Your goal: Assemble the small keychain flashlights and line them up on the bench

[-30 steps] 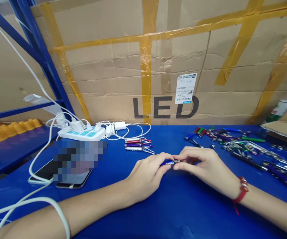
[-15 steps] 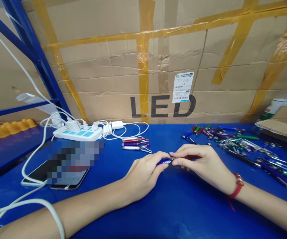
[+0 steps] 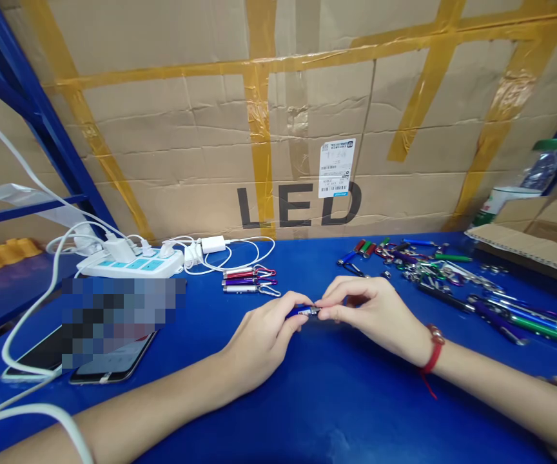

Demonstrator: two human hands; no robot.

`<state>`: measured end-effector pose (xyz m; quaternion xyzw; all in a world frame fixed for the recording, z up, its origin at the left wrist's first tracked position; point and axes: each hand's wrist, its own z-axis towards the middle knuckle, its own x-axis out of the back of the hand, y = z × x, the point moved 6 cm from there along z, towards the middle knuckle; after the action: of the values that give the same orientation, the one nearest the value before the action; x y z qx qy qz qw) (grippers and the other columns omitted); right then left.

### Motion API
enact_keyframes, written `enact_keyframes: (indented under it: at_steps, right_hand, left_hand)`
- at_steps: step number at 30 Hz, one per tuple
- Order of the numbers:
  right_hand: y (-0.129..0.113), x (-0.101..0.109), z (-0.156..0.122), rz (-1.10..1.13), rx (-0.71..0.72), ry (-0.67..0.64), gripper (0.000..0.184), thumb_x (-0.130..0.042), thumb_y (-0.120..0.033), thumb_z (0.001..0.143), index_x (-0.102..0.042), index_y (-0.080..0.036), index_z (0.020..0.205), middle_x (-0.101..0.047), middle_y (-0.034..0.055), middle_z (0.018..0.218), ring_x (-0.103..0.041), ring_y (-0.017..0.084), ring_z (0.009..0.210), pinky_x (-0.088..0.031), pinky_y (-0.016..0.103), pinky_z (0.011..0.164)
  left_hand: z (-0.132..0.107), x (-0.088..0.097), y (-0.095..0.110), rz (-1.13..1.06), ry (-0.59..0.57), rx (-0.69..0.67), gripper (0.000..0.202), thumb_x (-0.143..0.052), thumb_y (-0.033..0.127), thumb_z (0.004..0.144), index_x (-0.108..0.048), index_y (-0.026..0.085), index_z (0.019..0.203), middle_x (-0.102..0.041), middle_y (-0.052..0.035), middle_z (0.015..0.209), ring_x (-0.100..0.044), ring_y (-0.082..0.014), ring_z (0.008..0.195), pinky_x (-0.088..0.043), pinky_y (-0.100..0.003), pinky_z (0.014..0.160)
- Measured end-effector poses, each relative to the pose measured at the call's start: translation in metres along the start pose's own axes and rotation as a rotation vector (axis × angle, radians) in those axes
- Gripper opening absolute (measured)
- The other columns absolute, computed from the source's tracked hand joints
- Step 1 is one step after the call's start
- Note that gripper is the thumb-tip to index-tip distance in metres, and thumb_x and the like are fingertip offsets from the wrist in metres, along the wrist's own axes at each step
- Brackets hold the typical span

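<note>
My left hand (image 3: 263,338) is closed around a small blue keychain flashlight (image 3: 302,311), with only its front part and a silvery end showing. Thumb and fingertips of my right hand (image 3: 372,316) pinch that metal end; whatever lies behind those fingertips is hidden. A red cord bracelet (image 3: 436,351) circles my right wrist. Just beyond my left hand, several keychain flashlights (image 3: 247,281) with carabiner clips lie side by side in a neat row, in red, purple and silver.
At the right lies a loose pile of coloured flashlights and clips (image 3: 445,270), near a cardboard box (image 3: 525,248) and a bottle (image 3: 542,167). A white power strip (image 3: 133,265) with cables and phones (image 3: 111,364) occupies the left. A taped carton (image 3: 186,161) walls the back.
The whole view has shifted, so everything sits further left and more shows at the right. Both hands keep hold of the blue flashlight, with little change in their grip.
</note>
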<state>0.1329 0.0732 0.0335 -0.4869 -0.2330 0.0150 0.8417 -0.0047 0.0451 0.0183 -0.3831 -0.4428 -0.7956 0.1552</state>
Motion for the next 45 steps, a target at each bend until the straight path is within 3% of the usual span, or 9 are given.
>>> enact_keyframes:
  at_steps: [5,9,17,21,24,27,31,36,45]
  right_hand:
    - [0.015,-0.004,0.002,0.115,-0.197,-0.095,0.02,-0.079,-0.031,0.053,-0.066,-0.016,0.056,-0.066,0.0003,0.061,-0.057,0.01,0.058,-0.045,0.022,0.056]
    - [0.031,-0.013,0.0,0.267,-0.378,-0.192,0.034,-0.083,-0.03,0.043,-0.057,-0.015,0.06,-0.06,-0.004,0.053,-0.052,0.007,0.049,-0.042,0.02,0.051]
    - [0.029,-0.013,-0.002,0.236,-0.373,-0.155,0.052,-0.086,-0.028,0.034,-0.048,-0.015,0.068,-0.055,-0.0067,0.058,-0.044,0.003,0.045,-0.035,0.016,0.044]
    - [0.021,-0.007,-0.001,0.11,-0.242,-0.076,0.04,-0.082,-0.032,0.048,-0.055,-0.014,0.072,-0.058,-0.0034,0.065,-0.044,0.003,0.045,-0.035,0.017,0.043]
    - [0.006,0.0,-0.001,-0.051,0.029,0.011,0.02,-0.076,-0.03,0.062,-0.065,-0.015,0.071,-0.061,-0.0006,0.069,-0.048,0.005,0.049,-0.04,0.018,0.047]
    - [-0.009,0.002,-0.005,-0.16,0.305,0.0,0.007,-0.072,-0.023,0.069,-0.071,-0.018,0.074,-0.065,0.0014,0.072,-0.056,0.008,0.061,-0.046,0.019,0.056]
    - [-0.019,0.002,-0.011,-0.336,0.502,-0.045,0.006,-0.066,-0.02,0.075,-0.072,-0.019,0.079,-0.066,0.0035,0.083,-0.06,0.009,0.066,-0.049,0.021,0.062]
    - [-0.023,0.002,-0.015,-0.423,0.536,-0.027,0.017,-0.056,-0.021,0.083,-0.071,-0.022,0.074,-0.062,0.0047,0.097,-0.058,0.007,0.062,-0.048,0.02,0.055]
    - [-0.02,-0.003,-0.017,-0.339,0.465,-0.101,0.02,-0.06,-0.024,0.08,-0.07,-0.021,0.063,-0.058,0.004,0.088,-0.055,0.008,0.062,-0.047,0.021,0.055]
  left_hand:
    - [-0.002,-0.001,0.004,-0.044,-0.019,-0.075,0.019,-0.038,0.02,0.092,-0.053,0.02,0.103,-0.063,-0.0015,0.093,-0.058,-0.0141,0.081,-0.044,-0.024,0.074]
    - [-0.004,-0.003,0.008,-0.012,-0.039,-0.14,0.018,-0.038,0.018,0.092,-0.053,0.018,0.102,-0.064,-0.0037,0.096,-0.058,-0.0161,0.088,-0.043,-0.027,0.08]
    - [-0.006,-0.005,0.013,0.13,-0.096,-0.246,0.026,-0.036,0.016,0.092,-0.056,0.022,0.107,-0.062,-0.002,0.085,-0.054,-0.0156,0.078,-0.041,-0.027,0.075]
    - [-0.003,-0.005,0.009,0.155,-0.048,-0.207,0.03,-0.033,0.016,0.092,-0.056,0.021,0.11,-0.061,-0.0026,0.081,-0.053,-0.0158,0.075,-0.042,-0.027,0.072]
    - [-0.001,-0.003,0.005,0.103,0.004,-0.149,0.029,-0.033,0.017,0.092,-0.056,0.019,0.11,-0.064,-0.005,0.093,-0.057,-0.0169,0.083,-0.044,-0.028,0.076]
    - [-0.001,-0.002,0.003,0.07,0.018,-0.107,0.029,-0.035,0.018,0.092,-0.056,0.017,0.111,-0.065,-0.0055,0.098,-0.058,-0.0176,0.088,-0.044,-0.029,0.08]
    - [0.0,-0.002,0.005,0.025,-0.009,-0.1,0.027,-0.035,0.017,0.092,-0.057,0.019,0.108,-0.064,-0.0033,0.097,-0.058,-0.0162,0.09,-0.044,-0.027,0.08]
    - [0.001,-0.004,0.01,-0.019,-0.079,-0.107,0.024,-0.034,0.017,0.092,-0.057,0.016,0.099,-0.064,-0.002,0.088,-0.059,-0.0143,0.08,-0.043,-0.023,0.074]
    - [-0.003,-0.008,0.012,0.04,-0.135,-0.19,0.023,-0.035,0.015,0.091,-0.056,0.019,0.099,-0.065,-0.0009,0.089,-0.058,-0.0145,0.082,-0.042,-0.024,0.076]
